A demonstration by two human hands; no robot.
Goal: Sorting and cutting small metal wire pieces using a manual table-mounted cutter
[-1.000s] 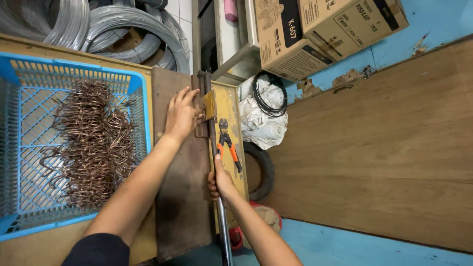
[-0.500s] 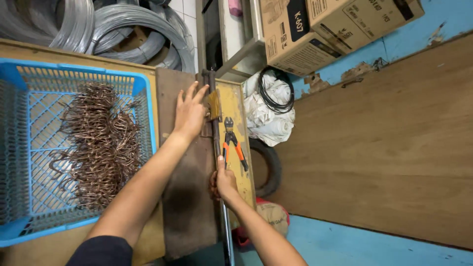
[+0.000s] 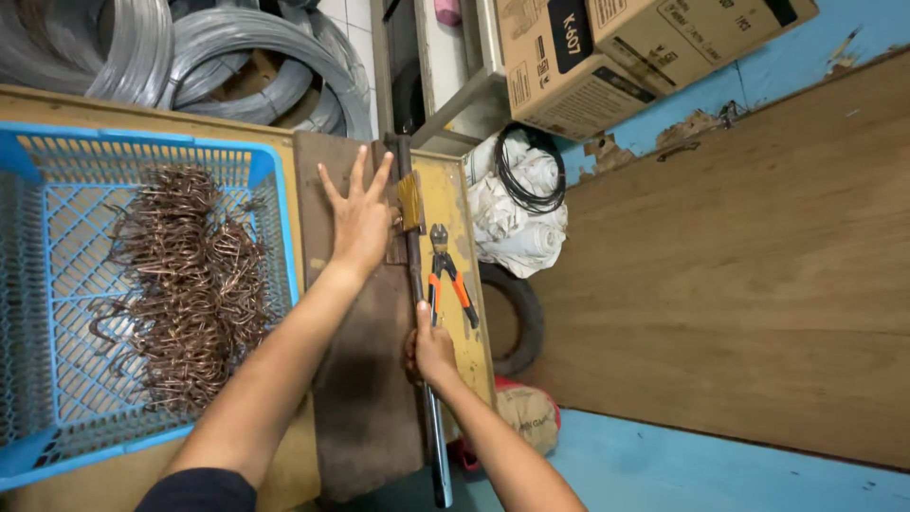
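Wire hooks [image 3: 180, 284] in basket [image 3: 57, 161], left of pliers [image 3: 447, 275]

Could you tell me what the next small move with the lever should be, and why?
Probably swing the lever over with the right hand, while the left hand keeps pressing the board. The right hand's grip is closed on the lever, the left lies flat beside the jig, and the pliers lie untouched.

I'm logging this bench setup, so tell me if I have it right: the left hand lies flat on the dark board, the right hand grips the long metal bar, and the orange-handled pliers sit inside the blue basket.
One detail is off. The head view shows the orange-handled pliers lying on the yellow board beside the long metal bar, not inside the blue basket, which holds bent brown wire pieces. The left hand does lie flat on the dark board, and the right hand grips the bar.
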